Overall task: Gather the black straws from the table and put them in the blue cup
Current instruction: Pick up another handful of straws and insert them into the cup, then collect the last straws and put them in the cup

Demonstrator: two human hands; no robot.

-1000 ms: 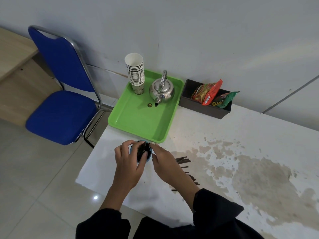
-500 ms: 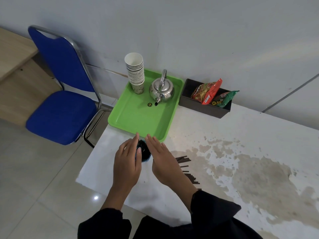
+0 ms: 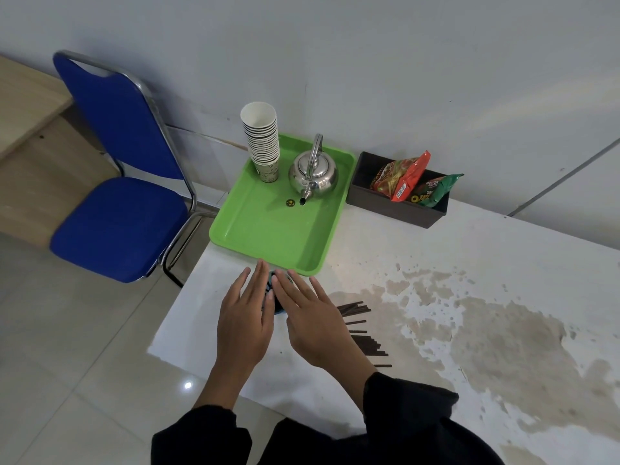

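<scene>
saw both hands flat above the table, fingers straight and spread, holding nothing. left hand at about 7 o'clock from the blue cup, right hand at about 5 o'clock from it, fingertips of both meeting almost over the rim, so little of the cup showed but a sliver of blue wall and a dark bunch inside, probably straws already gathered. cup stood just short of the near edge of the green tray.

found the loose black straws on the table at roughly 3 to 4 o'clock from the right hand, just beside its outer edge and wrist, partly hidden beneath it. lay as a loose fan, long axes running mostly 9 to 3 o'clock, the nearer ones tilting toward 4 o'clock.

judged the right hand plainly the nearer one; left hand separated from them by the cup and the other hand. reckoned the next reach a short sweep toward 3 o'clock, pinching across the straws' length, with the left free to steady the cup. several straws still out, so the job only partly done.
</scene>
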